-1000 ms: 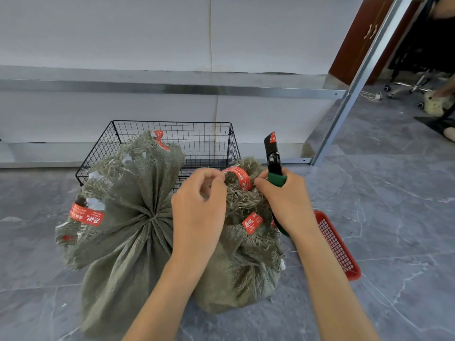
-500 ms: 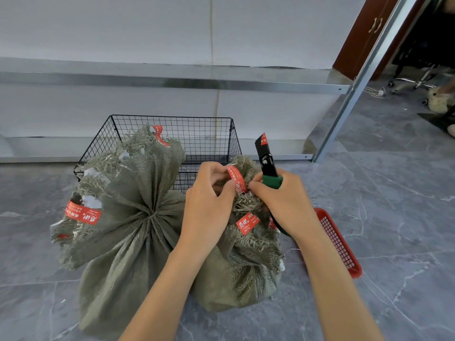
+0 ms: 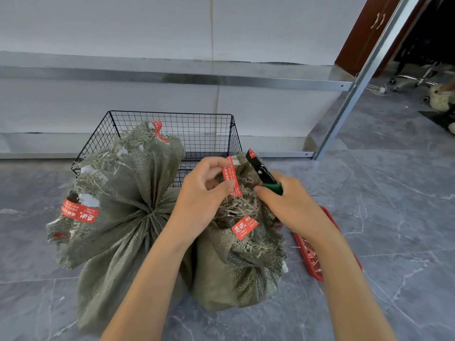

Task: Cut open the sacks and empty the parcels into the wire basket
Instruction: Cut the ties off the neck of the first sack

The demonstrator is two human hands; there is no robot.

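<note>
Bright, even light, soft shadows, wide-angle bending at the edges.

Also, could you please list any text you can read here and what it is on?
"感谢": right tape, on the right sack; smaller print blurred.
"感谢", upside down: left tape, on the left sack; rest blurred.
Strip in the left hand: print too small.
Label on the cutter in the right hand: unreadable.

The right hand hides the cutter handle, and sacks screen the wire basket's floor
</note>
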